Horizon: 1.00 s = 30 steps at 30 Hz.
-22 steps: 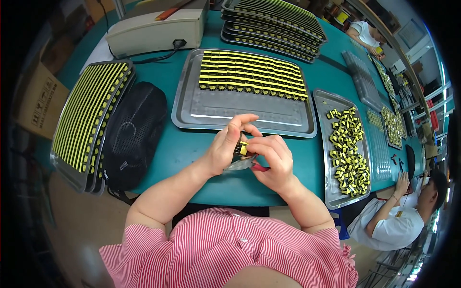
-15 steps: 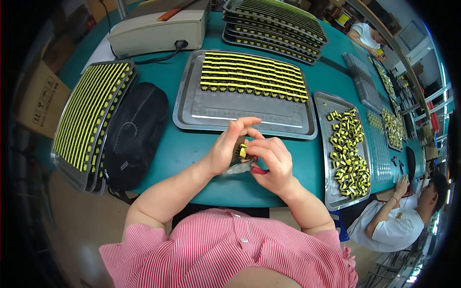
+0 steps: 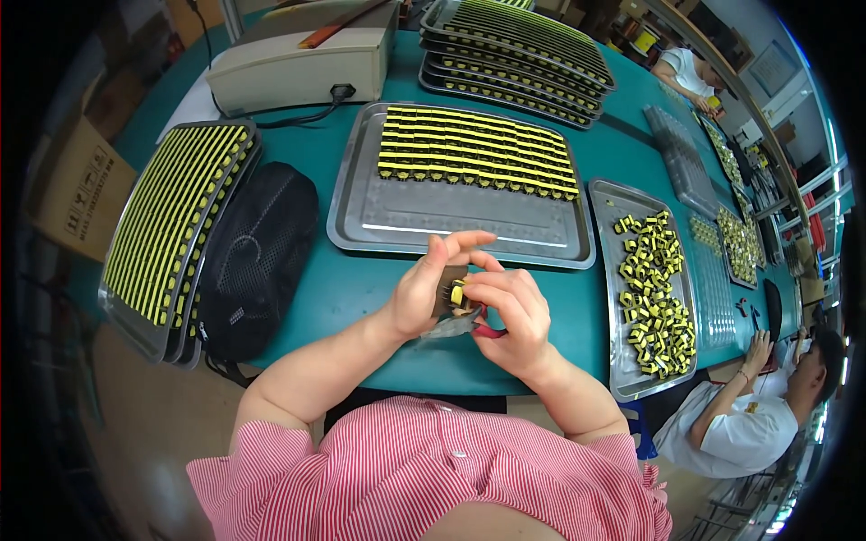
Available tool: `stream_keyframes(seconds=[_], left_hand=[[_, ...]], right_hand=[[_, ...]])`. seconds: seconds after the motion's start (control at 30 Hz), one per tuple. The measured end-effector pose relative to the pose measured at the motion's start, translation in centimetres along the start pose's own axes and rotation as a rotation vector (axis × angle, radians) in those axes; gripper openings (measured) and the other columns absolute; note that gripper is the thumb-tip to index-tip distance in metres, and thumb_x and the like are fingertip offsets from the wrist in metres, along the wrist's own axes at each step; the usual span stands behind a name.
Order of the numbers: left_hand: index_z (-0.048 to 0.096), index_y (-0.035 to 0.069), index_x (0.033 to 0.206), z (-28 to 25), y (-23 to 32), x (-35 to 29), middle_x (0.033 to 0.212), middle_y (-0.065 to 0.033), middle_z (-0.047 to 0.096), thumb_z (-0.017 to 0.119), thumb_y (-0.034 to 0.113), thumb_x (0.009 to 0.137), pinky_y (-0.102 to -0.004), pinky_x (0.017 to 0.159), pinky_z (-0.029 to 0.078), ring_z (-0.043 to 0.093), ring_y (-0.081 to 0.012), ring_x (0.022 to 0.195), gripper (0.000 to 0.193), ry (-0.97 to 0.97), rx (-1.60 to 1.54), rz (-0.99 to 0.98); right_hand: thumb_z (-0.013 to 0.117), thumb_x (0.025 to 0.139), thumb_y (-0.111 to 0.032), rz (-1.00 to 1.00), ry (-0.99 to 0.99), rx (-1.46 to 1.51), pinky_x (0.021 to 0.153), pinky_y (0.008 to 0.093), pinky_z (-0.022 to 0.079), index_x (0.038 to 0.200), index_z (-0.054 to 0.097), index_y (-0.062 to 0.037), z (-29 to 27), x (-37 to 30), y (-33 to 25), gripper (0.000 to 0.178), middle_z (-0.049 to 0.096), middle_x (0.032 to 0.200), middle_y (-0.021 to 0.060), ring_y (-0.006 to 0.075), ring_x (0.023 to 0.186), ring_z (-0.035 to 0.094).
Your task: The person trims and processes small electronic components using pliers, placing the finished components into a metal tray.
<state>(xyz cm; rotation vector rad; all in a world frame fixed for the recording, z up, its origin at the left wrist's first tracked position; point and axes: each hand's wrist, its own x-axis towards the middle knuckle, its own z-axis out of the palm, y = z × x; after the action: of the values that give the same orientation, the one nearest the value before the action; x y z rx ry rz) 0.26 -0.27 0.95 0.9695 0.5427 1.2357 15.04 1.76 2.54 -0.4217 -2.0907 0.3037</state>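
My left hand (image 3: 418,293) is raised with its thumb up and its fingers curled around a small yellow-and-black transformer (image 3: 457,294) with thin pins. A brown flat piece (image 3: 445,290) shows beside it, partly hidden by the fingers. My right hand (image 3: 516,316) closes in from the right, its fingertips on the transformer. A red-handled tool (image 3: 489,332) lies in the right hand, its working end not clear. Below both hands is a greyish, see-through shape (image 3: 451,326) that I cannot name. Just beyond sits a metal tray (image 3: 451,216) with rows of such transformers.
Loose transformers (image 3: 657,298) fill a tray at right. Stacked full trays stand at the back (image 3: 514,63) and left (image 3: 171,243), by a black mesh bag (image 3: 257,261). A beige box-shaped device (image 3: 302,63) with a cable is behind. Two people work at right.
Both hands have shifted slightly downward in the picture, along with the trays. The right fingers have moved a little over the transformer, whose yellow side now shows more upright.
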Motion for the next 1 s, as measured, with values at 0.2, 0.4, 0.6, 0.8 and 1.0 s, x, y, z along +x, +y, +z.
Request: stream_keyframes(seconds=[0.2,0.4,0.6,0.8,1.0], left_hand=[[0.034,-0.001,0.127,0.1,0.0,0.0,0.108,-0.0127,0.051,0.012,0.055,0.091,-0.0275,0.080,0.043,0.053,-0.0171,0.094,0.070,0.011,-0.061,-0.045],[0.034,0.000,0.127,0.0,-0.3,0.1,0.108,-0.0119,0.051,0.012,0.054,0.091,-0.0277,0.082,0.042,0.052,-0.0165,0.096,0.069,0.010,-0.077,-0.057],[0.035,0.000,0.127,0.0,-0.6,0.1,0.108,-0.0112,0.050,0.015,0.054,0.092,-0.0278,0.084,0.041,0.051,-0.0160,0.098,0.067,0.003,-0.099,-0.079],[0.036,0.000,0.126,-0.2,-1.0,0.2,0.106,-0.0104,0.051,0.017,0.054,0.091,-0.0279,0.084,0.041,0.051,-0.0159,0.096,0.067,0.035,-0.103,-0.075],[0.041,0.001,0.123,-1.0,-1.2,0.1,0.103,-0.0094,0.053,0.026,0.045,0.094,-0.0253,0.078,0.045,0.055,-0.0148,0.088,0.055,0.140,-0.058,-0.133]], right_hand=[[0.066,0.049,0.006,0.023,-0.012,-0.011,0.061,0.0340,0.043,0.088,0.057,-0.0039,-0.1,-0.1,-0.2,0.042,0.060,0.087,0.0071,0.0249,0.071,0.055],[0.067,0.050,0.003,-0.014,-0.023,-0.036,0.060,0.0339,0.043,0.088,0.057,-0.0041,-0.2,-0.1,0.0,0.041,0.059,0.086,0.0069,0.0245,0.071,0.055],[0.068,0.051,0.001,-0.021,-0.039,-0.058,0.060,0.0340,0.043,0.090,0.057,-0.0045,-0.1,-0.3,0.0,0.040,0.059,0.087,0.0067,0.0244,0.071,0.056],[0.068,0.052,0.000,-0.009,-0.024,-0.080,0.059,0.0344,0.042,0.090,0.057,-0.0046,0.3,-0.4,0.1,0.040,0.059,0.087,0.0068,0.0244,0.072,0.056],[0.068,0.051,0.001,0.027,-0.071,-0.018,0.061,0.0344,0.043,0.087,0.056,-0.0059,0.6,0.1,0.7,0.039,0.059,0.084,0.0067,0.0252,0.070,0.055]])
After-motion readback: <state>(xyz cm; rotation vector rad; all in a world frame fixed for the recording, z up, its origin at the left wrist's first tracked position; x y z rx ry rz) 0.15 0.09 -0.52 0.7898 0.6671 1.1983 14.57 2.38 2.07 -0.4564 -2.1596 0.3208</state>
